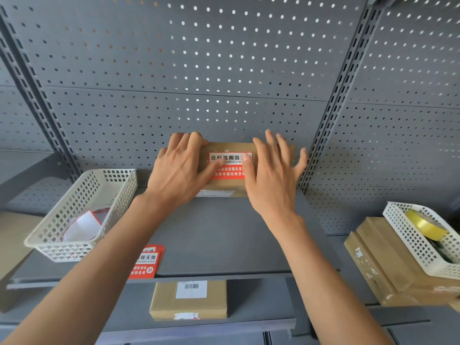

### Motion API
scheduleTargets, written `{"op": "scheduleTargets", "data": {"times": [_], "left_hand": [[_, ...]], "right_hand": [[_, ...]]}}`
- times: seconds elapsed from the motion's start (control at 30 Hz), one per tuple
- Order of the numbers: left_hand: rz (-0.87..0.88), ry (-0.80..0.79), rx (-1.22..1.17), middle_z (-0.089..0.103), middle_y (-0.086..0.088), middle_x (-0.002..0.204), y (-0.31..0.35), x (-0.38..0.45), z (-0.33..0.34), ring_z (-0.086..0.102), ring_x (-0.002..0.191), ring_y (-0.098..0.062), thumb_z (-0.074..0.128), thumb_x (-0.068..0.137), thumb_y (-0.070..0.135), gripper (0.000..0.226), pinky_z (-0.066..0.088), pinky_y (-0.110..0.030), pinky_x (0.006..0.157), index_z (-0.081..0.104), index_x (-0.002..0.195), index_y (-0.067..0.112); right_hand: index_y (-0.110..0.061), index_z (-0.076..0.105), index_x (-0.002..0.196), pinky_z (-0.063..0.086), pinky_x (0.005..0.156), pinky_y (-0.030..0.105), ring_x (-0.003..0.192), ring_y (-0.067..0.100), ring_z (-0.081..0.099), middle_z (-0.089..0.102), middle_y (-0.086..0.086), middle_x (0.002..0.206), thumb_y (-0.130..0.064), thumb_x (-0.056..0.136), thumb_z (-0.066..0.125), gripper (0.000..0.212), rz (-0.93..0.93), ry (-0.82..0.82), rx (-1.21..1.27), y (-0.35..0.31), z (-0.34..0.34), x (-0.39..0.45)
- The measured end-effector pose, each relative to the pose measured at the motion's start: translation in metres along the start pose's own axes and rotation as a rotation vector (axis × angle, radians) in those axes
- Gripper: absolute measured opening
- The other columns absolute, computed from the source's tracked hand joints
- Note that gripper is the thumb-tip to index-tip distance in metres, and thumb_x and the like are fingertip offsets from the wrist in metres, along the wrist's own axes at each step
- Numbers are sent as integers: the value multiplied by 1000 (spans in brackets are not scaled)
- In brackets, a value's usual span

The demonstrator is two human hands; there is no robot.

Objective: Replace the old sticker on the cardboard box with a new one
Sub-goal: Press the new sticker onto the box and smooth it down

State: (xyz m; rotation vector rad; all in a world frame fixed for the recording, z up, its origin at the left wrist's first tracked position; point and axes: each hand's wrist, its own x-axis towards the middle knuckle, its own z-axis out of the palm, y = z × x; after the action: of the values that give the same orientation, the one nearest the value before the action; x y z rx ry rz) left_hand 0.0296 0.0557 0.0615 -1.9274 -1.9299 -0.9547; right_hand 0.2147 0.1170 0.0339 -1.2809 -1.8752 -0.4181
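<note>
Left hand (179,168) hooks its fingers over the far-left edge of the cardboard box (231,146) at the back of the shelf (219,232), thumb on the red-and-white sticker (230,158) on top, while right hand (271,175) lies splayed, thumb on the sticker's right end, and uneven thumb pressure could crease it or skid the box.

You're looking at a matt brown cardboard box (224,147), plain and a little rough, and its red-and-white printed sticker (230,174) is looking smooth. Below it a grey painted-metal shelf (219,232) is showing an even, dull finish, and the perforated metal pegboard (174,70) is doing the same. The white plastic lattice basket (74,205) is catching light, and the yellow tape roll (423,226) is gleaming glossy.
</note>
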Motion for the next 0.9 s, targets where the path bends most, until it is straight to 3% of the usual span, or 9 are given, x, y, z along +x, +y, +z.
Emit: {"op": "scheduleTargets", "data": {"times": [0.33,0.57,0.9], "left_hand": [[70,-87,15,56,3,126,-10,-5,-6,45,128,-23,43,80,85,81,49,-47,91,46,125,18],[43,-79,2,55,3,131,-4,-4,-4,44,129,-20,46,70,92,93,47,-48,94,45,124,16],[56,-95,-4,53,5,135,-7,-6,-8,40,132,-17,47,77,86,85,45,-46,96,46,129,18]], "right_hand": [[-16,49,146,18,119,64,146,27,42,44,6,159,-54,106,37,57,-140,18,-49,21,-7,-26],[-12,49,148,18,121,61,147,30,41,43,11,160,-52,106,34,59,-102,70,5,-3,-8,-30],[-17,50,147,17,122,59,147,29,41,42,8,160,-49,107,36,53,-140,69,-29,-4,2,-20]]}}
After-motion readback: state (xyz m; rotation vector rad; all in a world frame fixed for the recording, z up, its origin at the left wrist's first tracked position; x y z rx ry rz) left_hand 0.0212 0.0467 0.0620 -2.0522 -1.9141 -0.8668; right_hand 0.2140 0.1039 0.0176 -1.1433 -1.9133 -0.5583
